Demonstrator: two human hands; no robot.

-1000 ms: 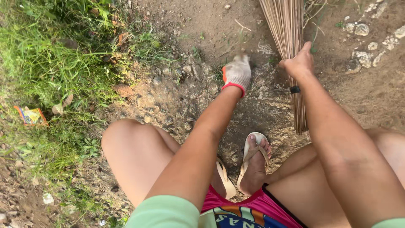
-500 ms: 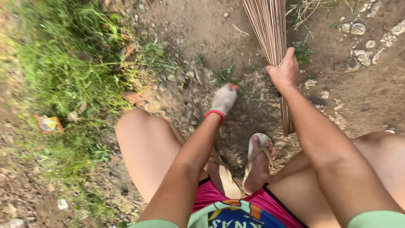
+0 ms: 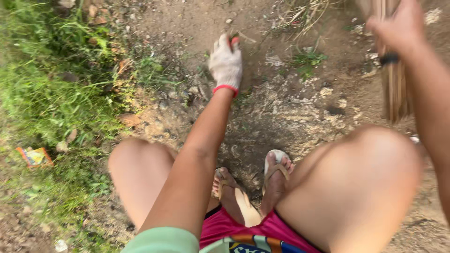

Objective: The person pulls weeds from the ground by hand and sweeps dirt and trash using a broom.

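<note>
My left hand [image 3: 226, 63] wears a grey work glove with a red cuff and an orange fingertip. It reaches forward over bare dirt, fingertips down at a small green sprig and twig [image 3: 239, 36]; whether the fingers grip it is unclear. My right hand [image 3: 397, 27], bare and blurred at the top right, is closed around a bundle of thin brown broom sticks [image 3: 396, 91] that hangs down to the ground. I squat, with both knees and my sandalled feet [image 3: 274, 171] below the hands.
Thick grass [image 3: 51, 93] with dry leaves lines the left side. An orange wrapper [image 3: 33, 157] lies in it. Small weeds [image 3: 307, 61], pebbles and crusty pale soil [image 3: 300, 107] cover the dirt ahead.
My left hand has moved forward from near my knee to the sprig farther out. My right hand and the broom have swung right and up. The view has shifted.
</note>
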